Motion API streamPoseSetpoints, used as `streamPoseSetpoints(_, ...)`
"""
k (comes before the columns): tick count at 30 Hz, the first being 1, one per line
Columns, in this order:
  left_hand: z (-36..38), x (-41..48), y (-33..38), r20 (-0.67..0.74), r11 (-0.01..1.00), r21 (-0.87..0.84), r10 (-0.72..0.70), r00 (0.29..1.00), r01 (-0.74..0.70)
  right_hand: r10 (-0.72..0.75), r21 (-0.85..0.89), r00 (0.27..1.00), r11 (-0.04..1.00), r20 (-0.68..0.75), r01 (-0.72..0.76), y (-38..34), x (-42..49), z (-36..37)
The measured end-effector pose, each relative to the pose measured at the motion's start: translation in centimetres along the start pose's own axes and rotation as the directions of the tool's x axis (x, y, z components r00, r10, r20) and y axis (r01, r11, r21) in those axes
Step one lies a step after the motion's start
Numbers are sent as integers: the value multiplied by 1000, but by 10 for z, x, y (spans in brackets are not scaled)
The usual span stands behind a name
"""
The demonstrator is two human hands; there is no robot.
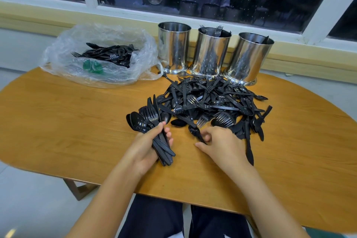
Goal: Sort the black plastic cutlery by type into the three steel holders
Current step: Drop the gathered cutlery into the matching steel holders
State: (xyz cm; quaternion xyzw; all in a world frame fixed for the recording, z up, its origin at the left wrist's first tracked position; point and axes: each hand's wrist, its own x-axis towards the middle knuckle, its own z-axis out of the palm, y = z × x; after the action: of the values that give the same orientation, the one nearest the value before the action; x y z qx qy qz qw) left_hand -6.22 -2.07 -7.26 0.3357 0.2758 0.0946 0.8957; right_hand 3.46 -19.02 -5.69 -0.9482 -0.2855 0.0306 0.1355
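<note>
Wooden table (58,121), taken as the dial. Main cutlery pile (212,102) sits centre, spreading twd 2 o'clock: forks, spoons & knives tangled. Clear plastic bag (100,75) at 10–11 o'clock holds more unsorted pcs.

Three steel holders in a row at 12–1 o'clock, just behind the pile:
- left holder (173,50): nothing shows above the rim.
- middle holder (211,54): fork tines stick up.
- right holder (251,58): a dark tip shows, type unclear.

Left hand (146,147) at 6 o'clock grips a mixed bundle (154,121) by the handles, heads fanned twd 11. Right hand (222,145), just beside it at the pile's 6 o'clock edge, has fingers curled & pinches a spoon (195,131) by its handle.

Step, prob: pull that spoon free and add it to the bundle. Do it well: draw it out along its own length twd 6 so the fork tines beside it don't snag. Keep all heads one way in the left hand and group like w/ like. Forks go to the middle holder.
</note>
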Motion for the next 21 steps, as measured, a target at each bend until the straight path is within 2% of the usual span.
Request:
streamPoseSetpoints(2,1,-2,-3,-12,1000,-7,-3,1000,3,-41,-63,998,997,-55,37,-5,0,1)
streamPoseSetpoints(5,1,-3,-3,-23,1000,-15,-8,1000,7,-135,-38,975,991,-174,130,-7,2,10)
streamPoseSetpoints(7,0,-4,-3,-23,1000,-19,-11,1000,10,-171,30,940,982,-295,188,-5,4,15)
streamPoseSetpoints(10,-1,-5,-2,-21,1000,-20,-13,1000,13,-116,246,900,940,-421,236,-1,11,10)
streamPoseSetpoints(13,0,-6,-1,-17,1000,-10,-16,1000,16,-8,520,881,804,-473,287,1,21,-9)
streamPoseSetpoints(16,2,-6,-1,2,1000,-10,-27,1000,27,102,695,868,647,-486,313,2,29,-33)
streamPoseSetpoints(19,4,-5,-2,9,999,-19,-42,999,43,174,883,920,388,-350,263,1,33,-52)
streamPoseSetpoints(21,6,-6,-3,15,999,-20,-50,999,50,129,947,963,252,-237,199,2,35,-62)
